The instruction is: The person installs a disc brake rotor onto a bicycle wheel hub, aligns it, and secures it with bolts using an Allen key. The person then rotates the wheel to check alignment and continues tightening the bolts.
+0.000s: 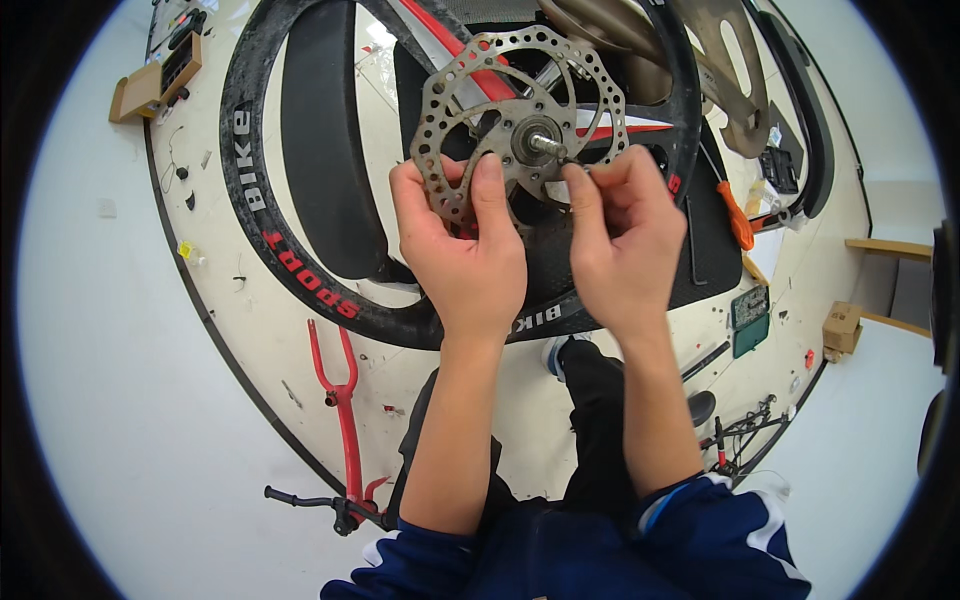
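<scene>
A silver brake disc (432, 105), drilled with holes along its wavy rim, sits on the hub of a black spoked bicycle wheel (245, 160). A threaded axle (545, 146) sticks up from the hub's middle. My left hand (465, 250) grips the disc's near left edge, thumb on top and fingers under it. Just right of the axle, my right hand (630, 240) is closed in a pinch at the disc. Whatever lies between its thumb and fingertip is too small or hidden to name.
A red bicycle fork with handlebar (345, 420) lies on the floor at lower left. An orange-handled screwdriver (736, 215) and a green case (750, 320) are at right. Small cardboard boxes (842, 328) lie at the sides. Several small loose parts dot the floor.
</scene>
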Available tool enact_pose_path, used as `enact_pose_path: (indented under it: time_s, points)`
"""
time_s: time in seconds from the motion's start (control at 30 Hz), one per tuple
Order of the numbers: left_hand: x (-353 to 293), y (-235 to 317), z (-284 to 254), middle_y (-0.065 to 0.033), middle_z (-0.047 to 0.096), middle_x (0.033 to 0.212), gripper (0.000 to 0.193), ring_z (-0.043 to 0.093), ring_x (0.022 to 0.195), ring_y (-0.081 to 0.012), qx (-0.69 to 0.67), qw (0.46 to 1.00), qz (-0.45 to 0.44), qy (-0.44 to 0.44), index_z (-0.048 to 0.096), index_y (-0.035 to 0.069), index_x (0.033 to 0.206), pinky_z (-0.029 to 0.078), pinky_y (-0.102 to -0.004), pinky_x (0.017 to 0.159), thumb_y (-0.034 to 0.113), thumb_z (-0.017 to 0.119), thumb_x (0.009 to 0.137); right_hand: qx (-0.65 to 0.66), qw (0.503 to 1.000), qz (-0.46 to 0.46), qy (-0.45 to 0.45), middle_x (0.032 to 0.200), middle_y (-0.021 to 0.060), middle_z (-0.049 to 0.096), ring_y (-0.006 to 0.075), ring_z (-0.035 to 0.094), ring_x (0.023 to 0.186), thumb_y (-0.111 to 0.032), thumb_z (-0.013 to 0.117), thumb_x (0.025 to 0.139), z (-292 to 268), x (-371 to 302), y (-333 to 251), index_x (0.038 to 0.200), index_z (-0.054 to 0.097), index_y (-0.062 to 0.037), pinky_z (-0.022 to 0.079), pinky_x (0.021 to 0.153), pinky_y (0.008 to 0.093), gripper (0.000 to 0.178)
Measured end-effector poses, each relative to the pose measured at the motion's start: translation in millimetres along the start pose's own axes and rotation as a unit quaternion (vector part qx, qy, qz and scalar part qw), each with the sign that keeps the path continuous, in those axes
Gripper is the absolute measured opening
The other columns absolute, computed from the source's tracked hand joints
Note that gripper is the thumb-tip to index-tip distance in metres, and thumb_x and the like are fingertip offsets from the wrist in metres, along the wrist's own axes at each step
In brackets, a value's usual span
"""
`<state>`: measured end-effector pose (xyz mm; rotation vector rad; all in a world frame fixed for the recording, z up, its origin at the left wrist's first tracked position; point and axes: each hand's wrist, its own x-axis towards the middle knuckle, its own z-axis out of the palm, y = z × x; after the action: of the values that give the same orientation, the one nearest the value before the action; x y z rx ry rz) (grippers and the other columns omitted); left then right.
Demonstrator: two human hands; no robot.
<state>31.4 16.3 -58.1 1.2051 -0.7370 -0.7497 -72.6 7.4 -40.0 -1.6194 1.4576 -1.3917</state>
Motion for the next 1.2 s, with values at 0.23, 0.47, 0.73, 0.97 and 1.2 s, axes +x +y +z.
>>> enact_pose_path:
  time_s: [0.23, 0.47, 0.73, 0.97, 1.2]
  points:
    - [2, -5, -2, 0.0035, 0.05, 0.079, 0.021, 0.042, 0.06, -0.0004, 0.017, 0.999, 0.037, 0.019, 0.049, 0.004, 0.101, 0.032, -0.0171, 0.054, 0.017, 0.066, 0.099, 0.106, 0.989, 0.06, 0.085, 0.069, -0.0031, 0.057, -0.0013, 0.043, 0.06, -0.004, 0.068, 0.095, -26, 20, 14, 0.088, 0.052, -0.002, 0.031, 0.052, 0.0164, 0.017]
    - [-4, -10, 8, 0.0017, 0.054, 0.081, 0.017, 0.047, 0.07, -0.0032, 0.053, 0.995, 0.066, 0.057, 0.052, 0.003, 0.103, 0.038, -0.019, 0.063, 0.018, 0.059, 0.103, 0.186, 0.967, 0.169, 0.049, 0.084, 0.002, 0.066, 0.0027, 0.058, 0.07, -0.009, 0.075, 0.092, -14, 18, 31, 0.102, 0.065, 0.0016, 0.038, 0.053, 0.0177, 0.018]
    - [-2, -9, 12, 0.0017, 0.052, 0.077, 0.017, 0.045, 0.066, -0.0032, 0.107, 0.988, 0.083, 0.07, 0.052, 0.002, 0.104, 0.035, -0.0191, 0.059, 0.018, 0.057, 0.103, 0.305, 0.926, 0.223, 0.012, 0.079, 0.0007, 0.063, 0.004, 0.059, 0.065, -0.011, 0.075, 0.091, -18, 19, 35, 0.099, 0.064, -0.0009, 0.03, 0.042, 0.0187, 0.016]
    - [-1, -8, 12, 0.0039, 0.049, 0.075, 0.016, 0.041, 0.063, -0.0026, 0.08, 0.993, 0.075, 0.054, 0.051, 0.003, 0.103, 0.031, -0.0204, 0.057, 0.018, 0.057, 0.104, 0.313, 0.919, 0.24, 0.011, 0.078, -0.0024, 0.057, 0.0027, 0.057, 0.063, -0.01, 0.075, 0.092, -16, 20, 32, 0.097, 0.063, -0.0021, 0.028, 0.04, 0.0191, 0.016]
    - [2, -5, 5, 0.0016, 0.05, 0.081, 0.019, 0.042, 0.063, -0.0019, 0.082, 0.995, 0.05, 0.025, 0.047, 0.001, 0.106, 0.034, -0.0194, 0.055, 0.018, 0.056, 0.103, 0.346, 0.898, 0.272, 0.002, 0.077, -0.0036, 0.054, 0.0018, 0.056, 0.064, -0.011, 0.074, 0.092, -15, 15, 34, 0.096, 0.061, -0.0034, 0.026, 0.04, 0.0192, 0.015]
